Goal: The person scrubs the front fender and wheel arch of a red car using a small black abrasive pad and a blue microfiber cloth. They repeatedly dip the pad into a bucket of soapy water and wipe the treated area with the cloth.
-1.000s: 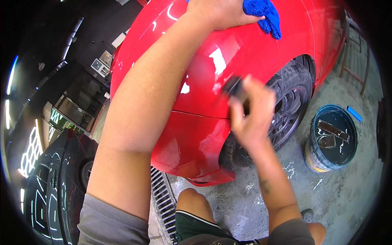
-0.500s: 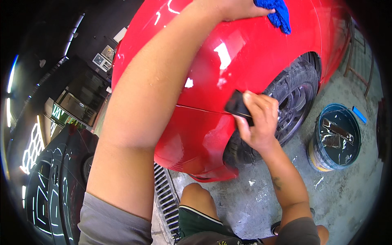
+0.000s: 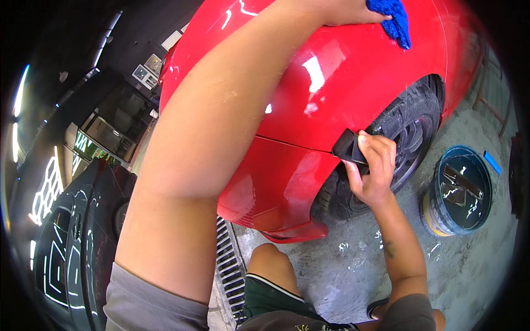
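Two hands are seen at work on a red car (image 3: 353, 83) that fills the upper middle of the frame. The right hand (image 3: 374, 168), right of centre, is closed around a small black block (image 3: 348, 148), which is pressed against the red panel at the edge of the wheel arch, just beside the dark seam that runs across the bodywork. The thumb is laid over the block's upper corner and the fingers are curled behind it. The left hand (image 3: 342, 12), at the top edge of the frame, is laid on the upper part of the panel and touches a blue cloth (image 3: 395, 19); whether the cloth is gripped or only pressed down cannot be told, since the hand is partly cut off. A black tyre (image 3: 411, 138) is seen behind the right hand. A round dark bucket (image 3: 461, 190) with wet contents is stood on the concrete floor (image 3: 342, 265) at the right. A metal drain grate (image 3: 229, 265) is set in the floor at lower centre, and a dark car (image 3: 77, 254) is parked at lower left.
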`<action>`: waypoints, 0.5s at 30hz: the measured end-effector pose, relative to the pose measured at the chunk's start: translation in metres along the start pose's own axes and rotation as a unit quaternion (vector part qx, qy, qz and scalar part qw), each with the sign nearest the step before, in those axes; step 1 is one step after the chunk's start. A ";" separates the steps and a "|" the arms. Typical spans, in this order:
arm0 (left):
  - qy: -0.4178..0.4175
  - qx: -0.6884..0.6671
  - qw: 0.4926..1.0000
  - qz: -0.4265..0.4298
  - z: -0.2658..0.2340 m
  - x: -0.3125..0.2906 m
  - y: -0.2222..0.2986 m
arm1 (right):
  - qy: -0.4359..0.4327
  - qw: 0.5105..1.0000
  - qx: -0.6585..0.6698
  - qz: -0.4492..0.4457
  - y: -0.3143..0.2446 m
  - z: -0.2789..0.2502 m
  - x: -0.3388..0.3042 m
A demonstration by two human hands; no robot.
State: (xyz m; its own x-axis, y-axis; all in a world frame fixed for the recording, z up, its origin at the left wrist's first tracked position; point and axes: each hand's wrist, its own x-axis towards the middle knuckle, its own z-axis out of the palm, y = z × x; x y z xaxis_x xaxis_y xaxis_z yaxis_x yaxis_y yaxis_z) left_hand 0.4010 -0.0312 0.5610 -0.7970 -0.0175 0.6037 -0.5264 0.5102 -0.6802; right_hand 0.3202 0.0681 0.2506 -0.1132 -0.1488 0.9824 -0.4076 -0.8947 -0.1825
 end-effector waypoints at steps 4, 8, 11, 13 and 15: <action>-0.001 0.011 1.000 0.001 -0.002 -0.012 -0.006 | -0.020 1.000 0.015 -0.016 -0.039 0.023 0.027; -0.025 -0.037 0.999 0.004 0.000 -0.003 -0.002 | 0.005 1.000 -0.017 -0.011 -0.005 -0.001 0.004; -0.013 0.001 1.000 -0.003 0.006 0.000 -0.001 | -0.017 0.999 -0.027 -0.004 -0.020 0.005 0.013; 0.008 0.037 0.999 0.009 0.000 -0.014 -0.010 | -0.020 1.000 0.004 -0.022 -0.047 0.027 0.033; 0.002 0.052 0.999 0.011 -0.008 -0.011 -0.013 | -0.028 0.999 -0.002 -0.021 -0.032 0.019 0.025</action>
State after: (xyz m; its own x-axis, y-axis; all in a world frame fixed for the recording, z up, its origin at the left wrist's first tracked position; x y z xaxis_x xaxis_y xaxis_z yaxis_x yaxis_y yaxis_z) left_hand 0.4187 -0.0302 0.5664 -0.8082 -0.0040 0.5889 -0.5361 0.4189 -0.7329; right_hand 0.3473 0.0857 0.2818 -0.0445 -0.1357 0.9897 -0.4147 -0.8988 -0.1419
